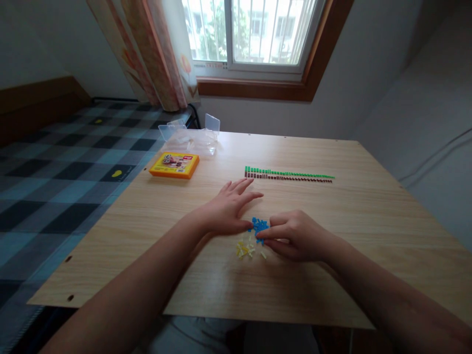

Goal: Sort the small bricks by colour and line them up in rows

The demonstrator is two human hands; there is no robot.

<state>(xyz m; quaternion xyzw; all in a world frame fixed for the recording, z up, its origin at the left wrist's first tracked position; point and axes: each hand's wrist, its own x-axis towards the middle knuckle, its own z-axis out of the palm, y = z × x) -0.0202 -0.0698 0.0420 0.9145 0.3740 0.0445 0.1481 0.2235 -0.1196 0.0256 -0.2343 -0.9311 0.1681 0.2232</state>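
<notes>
A small heap of tiny blue building bricks lies on the table between my hands. My left hand is open over the table with its fingers spread, and its thumb tip reaches the left edge of the blue heap. From the right, my right hand touches the heap with its outstretched index finger; the thumb sits a little apart below. I see nothing held between them. Just in front of the blue heap lie scattered yellow bricks and a loose pale yellow brick.
Beyond my hands run a row of green bricks and a row of dark brown bricks on the wooden table. A yellow-orange box and clear plastic packaging stand at the back left. A checkered bed adjoins the left side.
</notes>
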